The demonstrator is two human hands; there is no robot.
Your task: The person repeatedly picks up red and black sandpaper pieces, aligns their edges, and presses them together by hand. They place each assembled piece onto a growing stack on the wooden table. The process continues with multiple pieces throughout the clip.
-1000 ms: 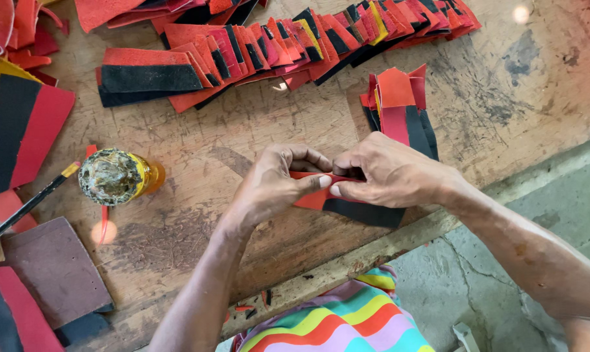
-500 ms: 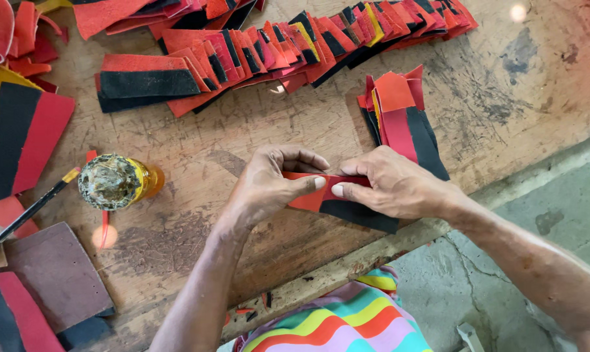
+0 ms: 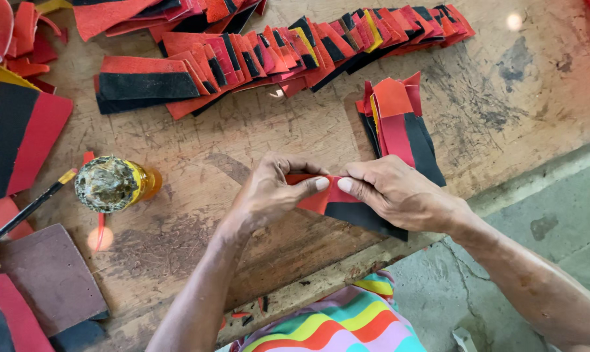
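Both my hands press a red and black leather piece [image 3: 347, 212] flat against the worn wooden table [image 3: 243, 143]. My left hand [image 3: 269, 192] pinches its red upper edge from the left, thumb tip on the fold. My right hand [image 3: 399, 195] holds the same edge from the right, thumb almost meeting the left thumb. The black lower part of the piece sticks out under my right hand, near the table's front edge.
A small stack of red, orange and black pieces [image 3: 399, 127] lies just beyond my right hand. A long overlapping row of similar pieces [image 3: 282, 55] runs along the back. A glue-crusted yellow jar [image 3: 112, 184] and a brush [image 3: 28, 208] stand left; larger sheets [image 3: 21, 140] lie at far left.
My hands and the piece have shifted slightly toward me and lower on the table. The thumbs have closed in on the red folded edge.
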